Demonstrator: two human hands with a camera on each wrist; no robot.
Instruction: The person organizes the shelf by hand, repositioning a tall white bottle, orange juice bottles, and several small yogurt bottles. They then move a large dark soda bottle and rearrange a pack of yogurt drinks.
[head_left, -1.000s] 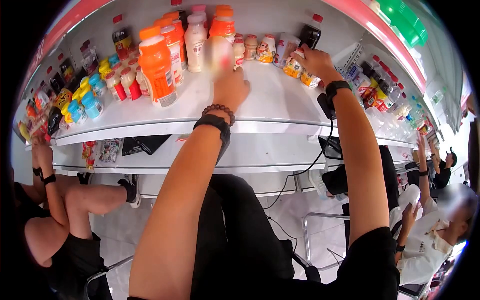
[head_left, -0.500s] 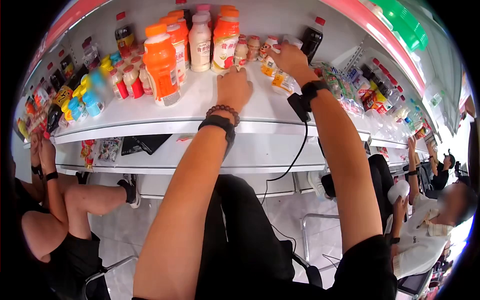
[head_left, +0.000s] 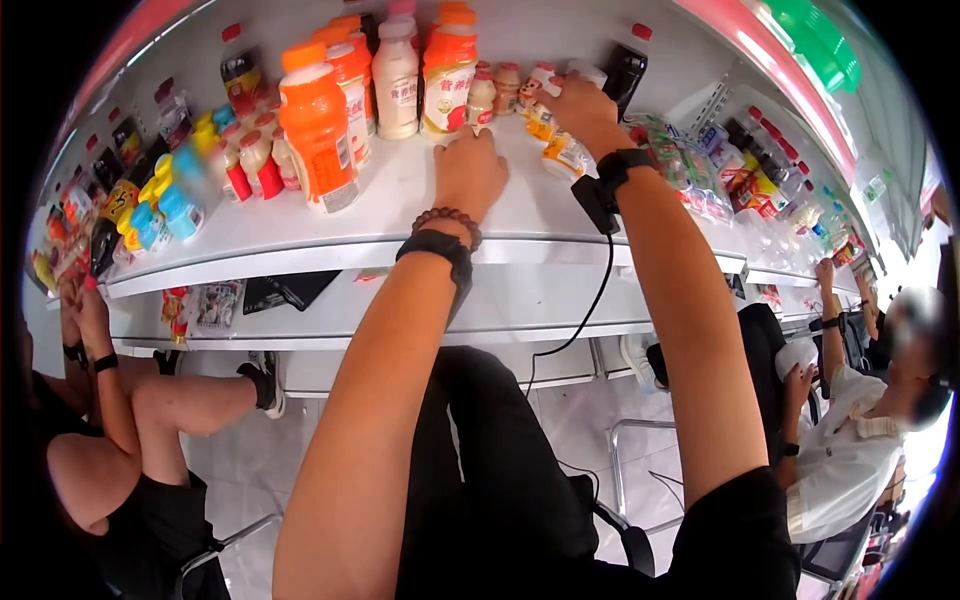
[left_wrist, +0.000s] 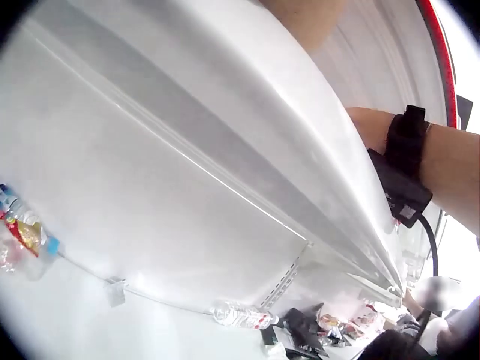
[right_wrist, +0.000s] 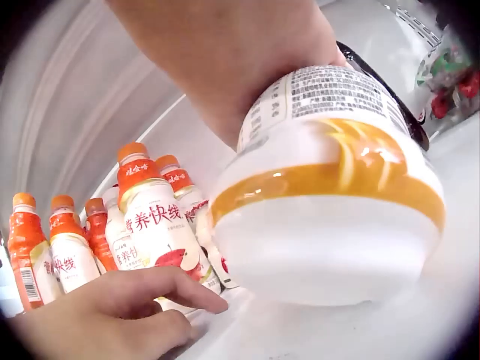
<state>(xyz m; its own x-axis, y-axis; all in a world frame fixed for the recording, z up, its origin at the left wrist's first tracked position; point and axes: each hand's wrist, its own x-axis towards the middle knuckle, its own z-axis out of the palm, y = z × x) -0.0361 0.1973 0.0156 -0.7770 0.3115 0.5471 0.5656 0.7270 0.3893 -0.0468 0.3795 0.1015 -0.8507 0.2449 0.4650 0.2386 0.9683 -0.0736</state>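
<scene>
My left hand (head_left: 470, 172) is low over the shelf, fingers loosely bent around nothing, just in front of an orange-capped milk drink bottle (head_left: 449, 95). In the right wrist view its index finger (right_wrist: 176, 283) points past the bottles. My right hand (head_left: 582, 108) is curled over small white drink bottles (head_left: 567, 156) with yellow bands, at the back right of the shelf. One yellow-banded bottle (right_wrist: 330, 225) fills much of the right wrist view, hiding the right fingertips. A small pinkish bottle (head_left: 506, 90) stands to their left. The left wrist view shows the shelf edge, not the left fingers.
More orange-capped bottles (head_left: 318, 130) and small red-labelled bottles (head_left: 258, 165) stand left. Blue-capped bottles (head_left: 180, 210) are farther left. A cola bottle (head_left: 627, 72) stands behind my right hand, with bagged snacks (head_left: 680, 165) to the right. A cable (head_left: 605, 285) hangs from my right wrist.
My left hand has let go of the milk drink bottle, now standing in the row. My right hand has moved left with the small yellow-banded bottles, bringing them beside the pinkish ones.
</scene>
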